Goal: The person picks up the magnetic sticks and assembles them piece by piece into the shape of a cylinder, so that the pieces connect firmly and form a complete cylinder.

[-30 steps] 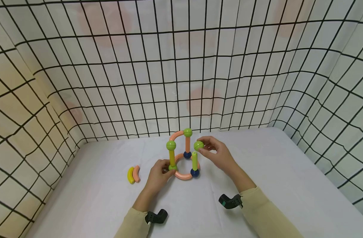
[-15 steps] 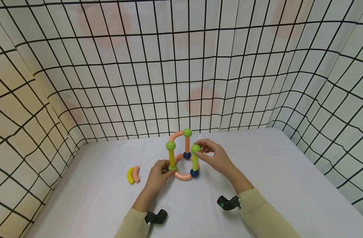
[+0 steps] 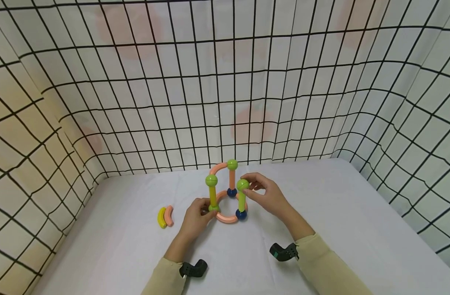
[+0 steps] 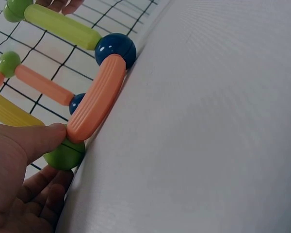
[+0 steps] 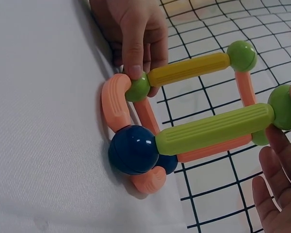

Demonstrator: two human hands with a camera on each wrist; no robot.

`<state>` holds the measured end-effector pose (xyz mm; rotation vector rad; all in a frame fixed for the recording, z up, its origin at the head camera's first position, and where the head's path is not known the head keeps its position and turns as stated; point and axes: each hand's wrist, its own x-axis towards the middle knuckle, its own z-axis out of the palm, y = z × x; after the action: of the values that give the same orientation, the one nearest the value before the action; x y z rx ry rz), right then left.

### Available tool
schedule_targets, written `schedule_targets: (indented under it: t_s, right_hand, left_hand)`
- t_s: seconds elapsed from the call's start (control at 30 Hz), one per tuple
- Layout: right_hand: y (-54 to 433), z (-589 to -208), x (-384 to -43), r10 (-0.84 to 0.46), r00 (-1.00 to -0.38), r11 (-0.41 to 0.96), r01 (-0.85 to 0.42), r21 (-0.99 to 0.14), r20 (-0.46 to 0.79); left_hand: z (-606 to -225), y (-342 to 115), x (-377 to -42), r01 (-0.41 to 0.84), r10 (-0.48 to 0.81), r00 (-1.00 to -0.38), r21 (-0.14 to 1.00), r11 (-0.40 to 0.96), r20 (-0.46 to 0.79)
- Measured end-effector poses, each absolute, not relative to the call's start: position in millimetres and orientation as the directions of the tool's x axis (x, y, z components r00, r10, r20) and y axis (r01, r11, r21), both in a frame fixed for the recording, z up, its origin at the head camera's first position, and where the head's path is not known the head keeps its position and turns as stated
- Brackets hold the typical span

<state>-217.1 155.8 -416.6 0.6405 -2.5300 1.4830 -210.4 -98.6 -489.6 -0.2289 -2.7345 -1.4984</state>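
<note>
A frame of toy rods and balls stands on the table, its base a ring of curved orange rods (image 3: 227, 219). My left hand (image 3: 194, 217) pinches the green ball (image 4: 65, 154) at the ring's left, under an upright yellow rod (image 5: 189, 69). With fingertips and thumb, my right hand (image 3: 270, 196) holds another green ball (image 3: 243, 184). That ball touches the top of a light green rod (image 5: 216, 128), which rises from a dark blue ball (image 5: 133, 149). Behind, an orange rod (image 3: 232, 180) stands on a second blue ball (image 3: 231, 192); a curved orange rod (image 3: 218, 166) links the two other top balls.
Loose on the white table (image 3: 110, 246), left of the left hand, lie a curved yellow rod (image 3: 161, 217) and a curved orange rod (image 3: 168, 216), side by side. White cloth with a black grid (image 3: 225, 82) walls the table at the back and sides.
My right hand has moved slightly left and down, bringing its green ball from above the light green rod onto its top. The left hand has kept its grip in place.
</note>
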Motion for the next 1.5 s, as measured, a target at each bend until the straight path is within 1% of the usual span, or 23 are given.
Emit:
schedule_targets:
  t_s: [0.4,0.87,1.17,1.5]
  right_hand:
    - [150,-419,-219,-0.292,-0.897,0.42,-0.432,-0.798,0.332]
    - [153,-421,-219,-0.293,-0.893,0.417,-0.44,-0.796,0.34]
    - [154,-421,-218,-0.302,-0.899,0.411,-0.424,-0.807,0.318]
    - [165,-431,-219,-0.309,-0.908,0.417,-0.396,-0.818,0.282]
  left_hand:
    - [-491,-100,-211,0.14,0.123,-0.989,0.836,0.531,0.087]
    - [-491,-100,-212,0.139,0.126,-0.988,0.837,0.529,0.085]
    - [-490,-99,-212,0.121,0.119,-0.991,0.835,0.537,0.067]
    - [-486,-100,-216,0.122,0.134,-0.989,0.832,0.541,0.057]
